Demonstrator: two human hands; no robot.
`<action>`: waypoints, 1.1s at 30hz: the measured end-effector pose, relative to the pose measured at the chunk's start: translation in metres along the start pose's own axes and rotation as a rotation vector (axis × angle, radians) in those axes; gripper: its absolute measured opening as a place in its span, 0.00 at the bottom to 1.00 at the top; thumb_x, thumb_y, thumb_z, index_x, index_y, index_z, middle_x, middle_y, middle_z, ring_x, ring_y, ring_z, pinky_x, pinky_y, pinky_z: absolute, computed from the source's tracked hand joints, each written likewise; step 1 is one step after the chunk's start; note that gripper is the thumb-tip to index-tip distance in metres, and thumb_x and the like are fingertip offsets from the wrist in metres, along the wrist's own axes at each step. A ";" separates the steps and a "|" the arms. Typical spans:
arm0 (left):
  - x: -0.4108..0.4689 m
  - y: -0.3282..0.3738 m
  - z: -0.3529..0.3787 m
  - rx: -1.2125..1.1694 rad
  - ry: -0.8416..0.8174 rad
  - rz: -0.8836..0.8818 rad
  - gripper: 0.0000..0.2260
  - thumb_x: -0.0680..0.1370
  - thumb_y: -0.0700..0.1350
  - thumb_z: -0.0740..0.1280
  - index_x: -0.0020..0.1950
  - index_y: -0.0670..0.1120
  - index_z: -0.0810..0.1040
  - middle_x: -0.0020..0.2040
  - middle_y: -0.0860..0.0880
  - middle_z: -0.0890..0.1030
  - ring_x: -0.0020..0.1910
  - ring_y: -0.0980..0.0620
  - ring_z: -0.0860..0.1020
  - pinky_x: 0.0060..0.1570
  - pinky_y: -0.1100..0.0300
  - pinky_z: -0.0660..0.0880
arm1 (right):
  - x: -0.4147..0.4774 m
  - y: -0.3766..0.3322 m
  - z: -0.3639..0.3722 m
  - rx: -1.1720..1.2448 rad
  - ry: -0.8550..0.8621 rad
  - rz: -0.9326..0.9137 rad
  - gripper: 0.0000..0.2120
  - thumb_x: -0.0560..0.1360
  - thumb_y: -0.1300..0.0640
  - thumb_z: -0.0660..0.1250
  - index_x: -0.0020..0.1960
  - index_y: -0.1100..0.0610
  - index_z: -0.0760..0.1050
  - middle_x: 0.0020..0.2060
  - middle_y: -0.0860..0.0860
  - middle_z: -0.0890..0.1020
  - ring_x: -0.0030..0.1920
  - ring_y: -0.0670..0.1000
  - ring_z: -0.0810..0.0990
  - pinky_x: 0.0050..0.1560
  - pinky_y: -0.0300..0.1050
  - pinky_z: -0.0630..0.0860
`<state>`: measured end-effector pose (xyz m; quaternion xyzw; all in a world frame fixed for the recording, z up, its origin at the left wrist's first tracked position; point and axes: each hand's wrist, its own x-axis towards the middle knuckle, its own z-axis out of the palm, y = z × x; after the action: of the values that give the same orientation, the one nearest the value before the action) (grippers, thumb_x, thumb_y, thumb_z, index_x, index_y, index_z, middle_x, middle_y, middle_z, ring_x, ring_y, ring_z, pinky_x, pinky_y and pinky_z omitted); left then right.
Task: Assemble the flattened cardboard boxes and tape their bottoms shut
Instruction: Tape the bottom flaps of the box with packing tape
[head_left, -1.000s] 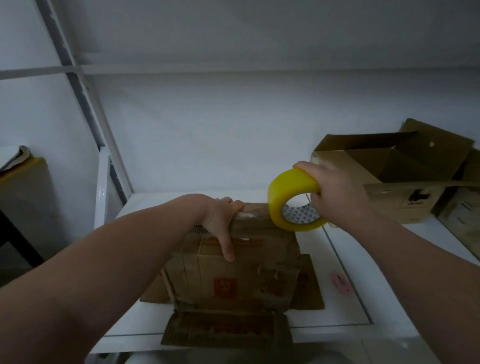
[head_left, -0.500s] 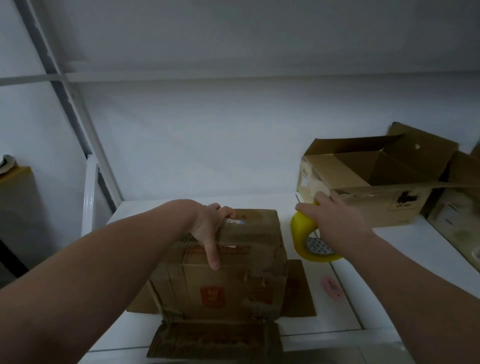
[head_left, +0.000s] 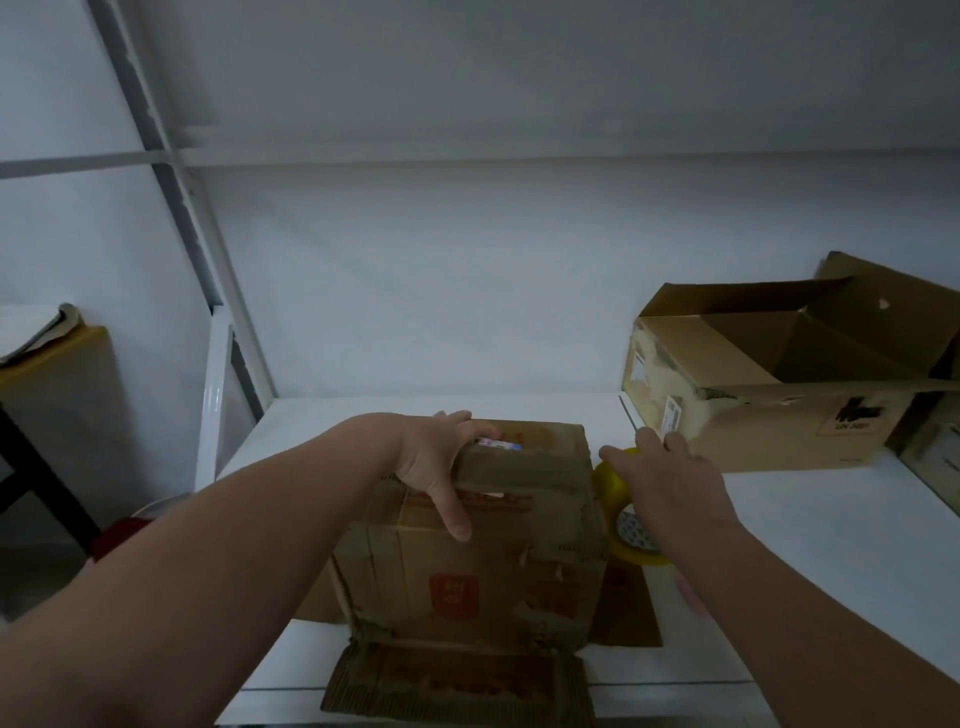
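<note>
Bare left forearm (head_left: 234, 545), bare right forearm (head_left: 810, 623), bare wrists, left hand (head_left: 434, 467) and right hand (head_left: 670, 483) bare

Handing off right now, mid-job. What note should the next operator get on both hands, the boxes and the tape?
Left hand: grips the upper near edge of the worn cardboard box, thumb down its front.
Right hand: on the yellow tape roll, which stands on edge beside the box's right side; grip unclear.
Done: box erected on the white table, upper flaps folded shut, lower flaps splayed out.
Left: seam taping cannot be confirmed; check it. An open box sits far right.
</note>
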<state>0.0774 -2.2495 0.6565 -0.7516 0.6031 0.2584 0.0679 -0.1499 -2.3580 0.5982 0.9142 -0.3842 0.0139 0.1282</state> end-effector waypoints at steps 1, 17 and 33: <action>-0.005 -0.003 0.003 -0.028 0.018 0.003 0.53 0.63 0.57 0.79 0.77 0.57 0.48 0.78 0.52 0.48 0.76 0.45 0.51 0.74 0.43 0.54 | 0.000 -0.001 0.000 -0.006 0.003 0.001 0.24 0.76 0.54 0.65 0.69 0.46 0.61 0.59 0.53 0.68 0.61 0.56 0.69 0.52 0.47 0.76; -0.021 -0.007 0.072 -0.030 0.398 -0.555 0.57 0.64 0.80 0.43 0.78 0.39 0.39 0.78 0.40 0.40 0.77 0.44 0.40 0.72 0.38 0.39 | -0.014 -0.012 -0.005 0.036 -0.058 0.100 0.27 0.75 0.54 0.67 0.70 0.47 0.60 0.61 0.54 0.67 0.62 0.55 0.68 0.52 0.47 0.76; 0.010 0.107 0.088 0.036 0.394 -0.305 0.53 0.69 0.77 0.44 0.76 0.38 0.37 0.77 0.38 0.38 0.77 0.41 0.38 0.74 0.42 0.40 | -0.016 -0.008 0.003 0.066 -0.089 0.132 0.27 0.75 0.53 0.67 0.70 0.47 0.60 0.62 0.55 0.67 0.63 0.57 0.67 0.53 0.50 0.75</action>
<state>-0.0491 -2.2495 0.5988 -0.8685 0.4887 0.0827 0.0005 -0.1562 -2.3421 0.5914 0.8903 -0.4483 -0.0057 0.0794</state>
